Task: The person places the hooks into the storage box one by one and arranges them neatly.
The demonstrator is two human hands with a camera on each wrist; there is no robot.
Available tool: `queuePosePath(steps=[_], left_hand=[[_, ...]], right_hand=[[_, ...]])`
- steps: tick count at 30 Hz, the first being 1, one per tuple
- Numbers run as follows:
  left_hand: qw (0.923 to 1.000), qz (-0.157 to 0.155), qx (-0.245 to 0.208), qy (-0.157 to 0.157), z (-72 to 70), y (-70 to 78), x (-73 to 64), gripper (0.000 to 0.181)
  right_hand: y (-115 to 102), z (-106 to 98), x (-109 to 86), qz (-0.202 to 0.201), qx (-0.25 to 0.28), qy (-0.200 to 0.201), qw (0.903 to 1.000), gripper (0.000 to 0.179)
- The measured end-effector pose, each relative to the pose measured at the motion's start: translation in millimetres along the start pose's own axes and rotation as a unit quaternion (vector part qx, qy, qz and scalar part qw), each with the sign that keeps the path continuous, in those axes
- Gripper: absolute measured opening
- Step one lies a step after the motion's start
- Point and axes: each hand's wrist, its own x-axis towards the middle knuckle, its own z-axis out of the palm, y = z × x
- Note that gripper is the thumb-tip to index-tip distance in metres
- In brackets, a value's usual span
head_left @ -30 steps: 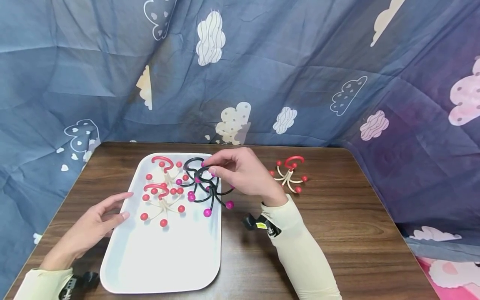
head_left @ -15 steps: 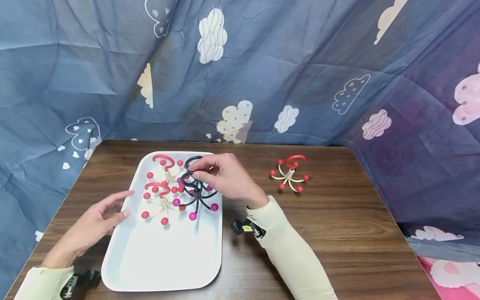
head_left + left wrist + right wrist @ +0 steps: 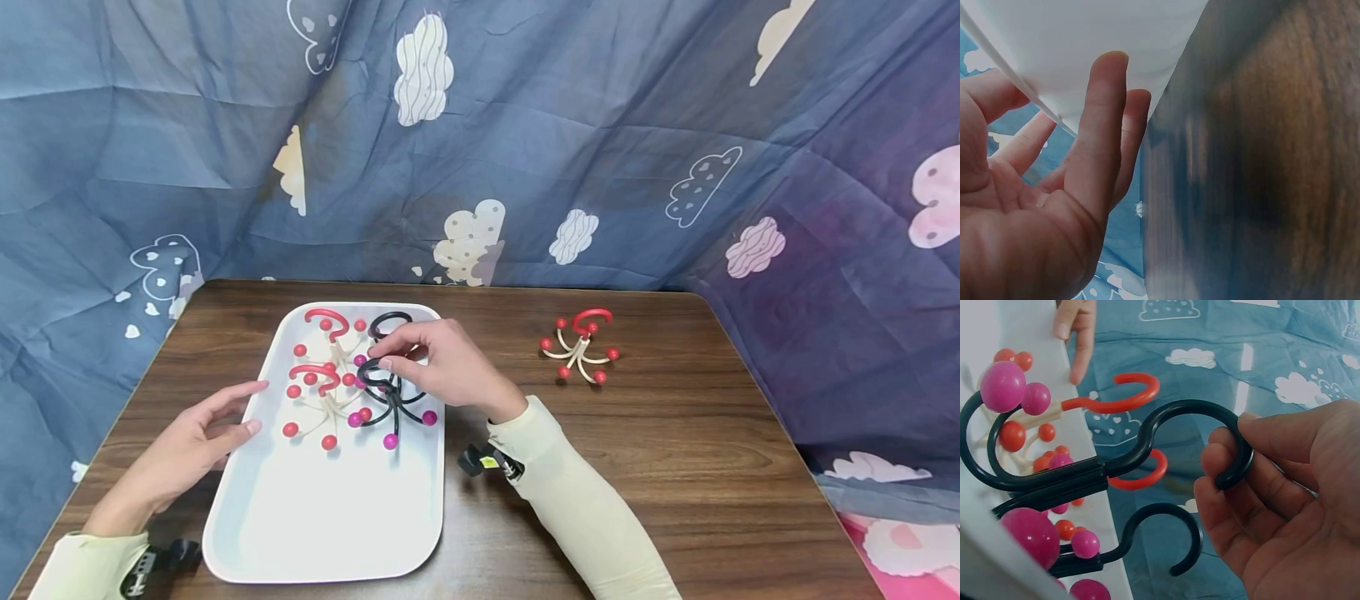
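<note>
My right hand (image 3: 450, 362) pinches the hook end of a black hanger (image 3: 1191, 406) over the tray's right half, its curved arms tipped with magenta balls (image 3: 391, 442). My left hand (image 3: 191, 450) holds the left rim of the white tray (image 3: 322, 542); in the left wrist view the rim passes between its fingers (image 3: 1104, 100). Another black hanger (image 3: 391, 317) stands at the tray's back right, partly hidden by my right hand. Two cream hangers with red hooks and red balls stand left of these, one behind (image 3: 327, 318), one in front (image 3: 318, 375).
A third cream hanger with a red hook (image 3: 581, 350) stands on the brown wooden table (image 3: 675, 467), right of the tray. Behind the table hangs a blue cloth (image 3: 337, 208) printed with clouds.
My right hand has carried the black hanger left and then toward me, from the tray's right edge to beside the front cream hanger. My left hand stays at the rim.
</note>
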Motion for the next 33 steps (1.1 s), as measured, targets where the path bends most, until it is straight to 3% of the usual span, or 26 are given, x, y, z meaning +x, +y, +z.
queuePosePath(steps=[18,33], left_hand=[[0.9999,-0.012,-0.002,0.004,1.0,0.8,-1.1,0.067],[1.0000,-0.008,-0.004,-0.002,1.1,1.3,-1.0,0.067]], right_hand=[[16.6,4.2,-9.8,0.010,-0.010,-0.022,0.9997,0.014],[13.2,-11.6,-11.3,-0.008,0.005,0.000,1.0000,0.013]])
